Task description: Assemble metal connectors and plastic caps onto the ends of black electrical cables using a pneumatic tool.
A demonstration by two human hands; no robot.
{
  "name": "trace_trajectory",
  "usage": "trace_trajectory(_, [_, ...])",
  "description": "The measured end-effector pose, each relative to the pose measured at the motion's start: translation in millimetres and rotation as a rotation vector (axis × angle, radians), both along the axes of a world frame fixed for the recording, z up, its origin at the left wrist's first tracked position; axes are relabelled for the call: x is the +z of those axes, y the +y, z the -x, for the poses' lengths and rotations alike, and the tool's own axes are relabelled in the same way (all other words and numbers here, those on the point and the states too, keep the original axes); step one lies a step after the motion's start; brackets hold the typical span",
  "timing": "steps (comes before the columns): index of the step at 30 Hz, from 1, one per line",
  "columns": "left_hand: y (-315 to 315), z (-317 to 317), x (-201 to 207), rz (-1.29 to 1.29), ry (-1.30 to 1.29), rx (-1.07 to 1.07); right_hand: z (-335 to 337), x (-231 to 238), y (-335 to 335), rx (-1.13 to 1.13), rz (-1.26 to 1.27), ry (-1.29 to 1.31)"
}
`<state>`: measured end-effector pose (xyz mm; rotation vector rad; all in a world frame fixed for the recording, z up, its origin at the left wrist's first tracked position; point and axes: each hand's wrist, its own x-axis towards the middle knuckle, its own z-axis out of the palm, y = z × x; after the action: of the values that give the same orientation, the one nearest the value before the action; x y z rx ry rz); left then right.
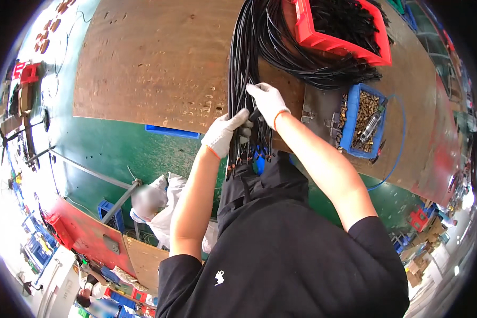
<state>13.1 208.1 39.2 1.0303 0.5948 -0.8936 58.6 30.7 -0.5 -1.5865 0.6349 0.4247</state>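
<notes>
A thick bundle of black cables [242, 58] runs over the table's near edge, and its cut ends with small coppery or reddish tips dangle below it. My left hand [222, 133], in a white knit glove with an orange cuff, is closed around some of these cables just past the edge. My right hand [269, 104], gloved the same way, sits a little farther up with thumb and fingers pinched at a black cable. Between the hands a short, thicker black piece [255, 114] shows; the left fingers partly hide it.
On the brown wooden table [153, 58], a red bin [350, 47] of black parts stands at the far right beside coiled cables [318, 69]. Nearer, a blue tray [347, 127] holds small brass-coloured fittings and a metal tool [373, 124]. A thin blue hose [404, 127] curves past it.
</notes>
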Motion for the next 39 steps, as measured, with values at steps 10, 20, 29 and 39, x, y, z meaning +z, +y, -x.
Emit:
trace_trajectory(10, [11.4, 1.0, -11.2, -0.011, 0.016, -0.031, 44.5, 42.5, -37.3, 0.327, -0.271, 0.200])
trace_trajectory(20, [7.0, -4.9, -9.4, -0.071, 0.054, -0.065, 71.9, 40.3, -38.2, 0.672, -0.088, 0.065])
trace_trajectory(29, [15.2, -9.3, -20.2, -0.074, 0.014, -0.201, 125.5, 36.6, -38.6, 0.526, -0.092, 0.153])
trace_trajectory(39, [-2.9, 0.4, -14.7, -0.084, 0.011, -0.094, 183.1, 54.0, -51.2, 0.756, 0.011, 0.118])
